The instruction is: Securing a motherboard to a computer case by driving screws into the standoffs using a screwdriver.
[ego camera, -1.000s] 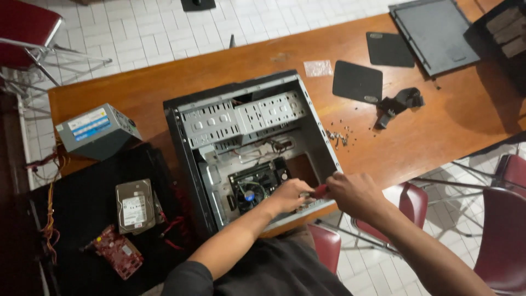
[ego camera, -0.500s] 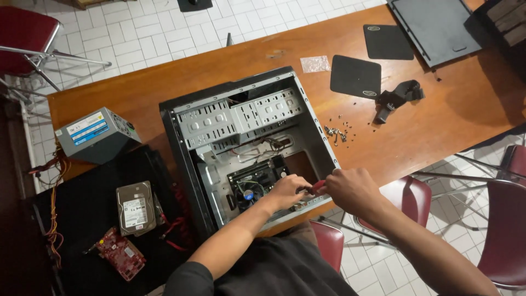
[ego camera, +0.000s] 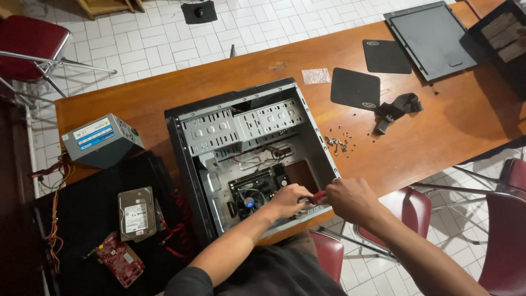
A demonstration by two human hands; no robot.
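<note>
On the wooden table (ego camera: 438, 137) over white tiles, our open computer case (ego camera: 249, 159) lies flat; our left hand (ego camera: 287, 200) steadies the motherboard (ego camera: 257, 189) inside while our right hand (ego camera: 350, 200) grips a red-handled screwdriver (ego camera: 319, 196) – the board looks stiff but fragile, best held at its edges

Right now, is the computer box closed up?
No, the computer box lies open on the table, its insides showing while both hands work inside.
</note>
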